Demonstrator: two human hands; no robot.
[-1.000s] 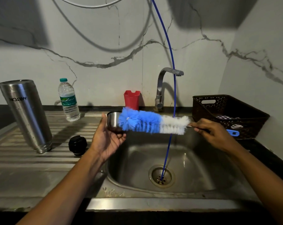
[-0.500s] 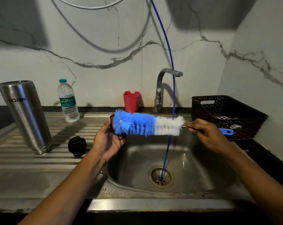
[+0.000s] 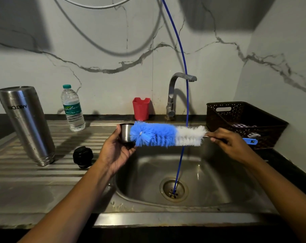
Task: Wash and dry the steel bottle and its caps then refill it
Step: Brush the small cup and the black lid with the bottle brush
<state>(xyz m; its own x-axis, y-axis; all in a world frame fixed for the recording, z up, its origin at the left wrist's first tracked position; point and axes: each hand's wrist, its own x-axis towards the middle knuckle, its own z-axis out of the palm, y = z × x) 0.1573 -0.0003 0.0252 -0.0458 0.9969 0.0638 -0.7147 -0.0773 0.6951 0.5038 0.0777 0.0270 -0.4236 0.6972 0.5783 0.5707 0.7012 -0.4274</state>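
Note:
My left hand holds a small steel cup cap over the left edge of the sink basin, fingers curled round it. My right hand grips the handle of a blue and white bottle brush, which lies level with its blue tip beside the cap. The steel bottle stands upside down on the drainboard at the left. A black inner cap sits on the drainboard between the bottle and my left hand.
A plastic water bottle stands at the back of the drainboard. A red holder and the tap are behind the sink. A thin blue tube hangs into the drain. A dark basket sits at the right.
The brush has slid a little to the right and the steel cap shows again at its blue tip. Both hands stay over the sink.

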